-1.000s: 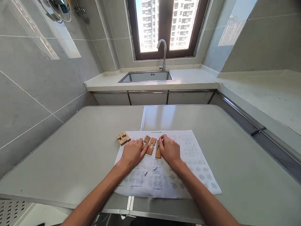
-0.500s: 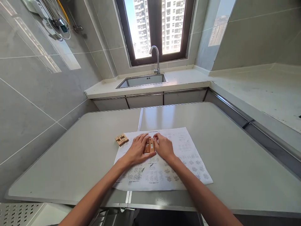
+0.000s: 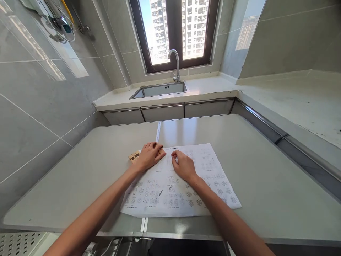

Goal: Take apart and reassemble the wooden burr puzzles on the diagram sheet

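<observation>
Notched wooden puzzle pieces (image 3: 161, 152) lie under my left hand (image 3: 149, 155), at the upper left of a printed paper sheet (image 3: 170, 177). My fingers and thumb close over them, hiding most of their shape. Just left of that hand, a lighter notched wooden block (image 3: 133, 156) is partly covered by it. My right hand (image 3: 184, 165) rests on the sheet's upper middle. Its fingers are loosely curled, with the thumb a little apart from the forefinger and no object visible between them. Small line drawings and text cover the paper.
The sheet lies on a pale table (image 3: 266, 185) with a seam (image 3: 158, 131) across it. Beyond stand a white counter (image 3: 207, 84), a sink (image 3: 160, 90) and a tap (image 3: 177, 65) below a window. A tiled wall (image 3: 39, 106) borders the left side.
My left hand has shifted left and away from me with the wooden pieces, now beside the lighter block. The right hand stays nearly in place, apart from the pieces. The sheet's lower left corner has spread leftward.
</observation>
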Tool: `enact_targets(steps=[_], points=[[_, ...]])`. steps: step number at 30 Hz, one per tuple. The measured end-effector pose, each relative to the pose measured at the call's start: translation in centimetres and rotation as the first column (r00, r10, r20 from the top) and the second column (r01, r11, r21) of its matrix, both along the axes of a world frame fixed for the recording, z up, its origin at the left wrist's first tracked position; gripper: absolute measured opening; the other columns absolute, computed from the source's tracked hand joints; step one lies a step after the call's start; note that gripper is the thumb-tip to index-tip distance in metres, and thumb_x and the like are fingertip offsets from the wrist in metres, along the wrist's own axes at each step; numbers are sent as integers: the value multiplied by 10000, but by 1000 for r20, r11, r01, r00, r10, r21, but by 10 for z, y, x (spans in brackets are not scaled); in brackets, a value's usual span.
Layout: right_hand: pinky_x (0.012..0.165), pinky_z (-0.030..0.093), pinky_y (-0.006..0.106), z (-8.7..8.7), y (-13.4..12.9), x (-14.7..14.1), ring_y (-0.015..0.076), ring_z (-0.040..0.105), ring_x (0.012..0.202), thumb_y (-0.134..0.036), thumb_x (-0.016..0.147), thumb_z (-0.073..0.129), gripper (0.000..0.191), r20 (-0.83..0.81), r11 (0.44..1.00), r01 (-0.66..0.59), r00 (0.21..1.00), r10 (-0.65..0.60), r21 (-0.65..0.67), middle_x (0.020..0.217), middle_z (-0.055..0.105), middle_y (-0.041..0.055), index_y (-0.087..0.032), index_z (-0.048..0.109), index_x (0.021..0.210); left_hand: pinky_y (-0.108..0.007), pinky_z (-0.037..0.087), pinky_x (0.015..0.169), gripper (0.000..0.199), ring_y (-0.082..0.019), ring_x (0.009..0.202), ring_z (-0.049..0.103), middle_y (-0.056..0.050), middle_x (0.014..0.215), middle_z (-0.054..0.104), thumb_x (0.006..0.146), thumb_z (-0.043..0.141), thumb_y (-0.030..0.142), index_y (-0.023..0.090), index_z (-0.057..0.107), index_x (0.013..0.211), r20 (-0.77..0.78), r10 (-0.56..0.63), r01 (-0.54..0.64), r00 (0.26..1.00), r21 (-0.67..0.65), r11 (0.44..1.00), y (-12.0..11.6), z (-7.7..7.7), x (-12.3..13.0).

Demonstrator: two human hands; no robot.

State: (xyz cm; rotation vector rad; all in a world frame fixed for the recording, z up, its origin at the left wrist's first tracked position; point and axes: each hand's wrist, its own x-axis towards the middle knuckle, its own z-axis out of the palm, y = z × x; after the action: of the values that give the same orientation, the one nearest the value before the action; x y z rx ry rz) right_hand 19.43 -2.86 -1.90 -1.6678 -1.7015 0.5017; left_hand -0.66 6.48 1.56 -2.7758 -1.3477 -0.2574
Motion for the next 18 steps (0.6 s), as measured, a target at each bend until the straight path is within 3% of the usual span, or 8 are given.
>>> enact_targets(steps=[5, 12, 14, 15, 18], points=[[717, 428, 285, 0, -2, 1, 181, 697, 841, -192, 1007, 495, 189, 1, 1000, -3, 1000, 3, -2, 1075, 777, 36, -231, 647, 1113, -528, 415, 1088, 535, -364, 1232, 577, -182, 1331, 646, 1026, 453, 587, 228, 654, 1369, -2, 92, -92, 996, -16, 996, 17, 2, -12], [704, 427, 298, -2, -4, 0, 165, 657, 738, -199, 986, 482, 188, -43, 1000, -11, 999, 11, 5, 1033, 773, 16, -223, 645, 1079, -540, 394, 1120, 591, -369, 1287, 558, -171, 1418, 619, 990, 489, 658, 262, 644, 1401, 56, 205, -203, 977, -48, 978, 14, 9, -54], [695, 422, 299, -3, -5, 0, 164, 652, 729, -207, 984, 481, 186, -44, 1000, -7, 999, 8, 8, 1021, 773, 13, -224, 646, 1068, -530, 387, 1141, 584, -361, 1301, 557, -155, 1417, 629, 971, 533, 650, 257, 650, 1387, 235, 298, -289, 925, -75, 954, 16, 9, -75], [693, 421, 300, -4, -5, 0, 164, 650, 724, -212, 983, 481, 185, -43, 1000, -7, 999, 8, 9, 1018, 774, 13, -225, 647, 1062, -501, 399, 1140, 566, -345, 1295, 567, -141, 1375, 659, 951, 568, 642, 249, 668, 1345, 357, 370, -355, 858, -110, 928, 18, 9, -87], [689, 420, 302, -3, -6, -1, 164, 645, 705, -222, 979, 476, 188, -36, 1000, -7, 999, 7, 10, 1010, 777, 17, -226, 651, 1047, -440, 512, 992, 560, -291, 1086, 668, -176, 1309, 679, 993, 447, 596, 158, 653, 1273, 448, 500, -483, 741, -162, 861, 22, 4, -124]])
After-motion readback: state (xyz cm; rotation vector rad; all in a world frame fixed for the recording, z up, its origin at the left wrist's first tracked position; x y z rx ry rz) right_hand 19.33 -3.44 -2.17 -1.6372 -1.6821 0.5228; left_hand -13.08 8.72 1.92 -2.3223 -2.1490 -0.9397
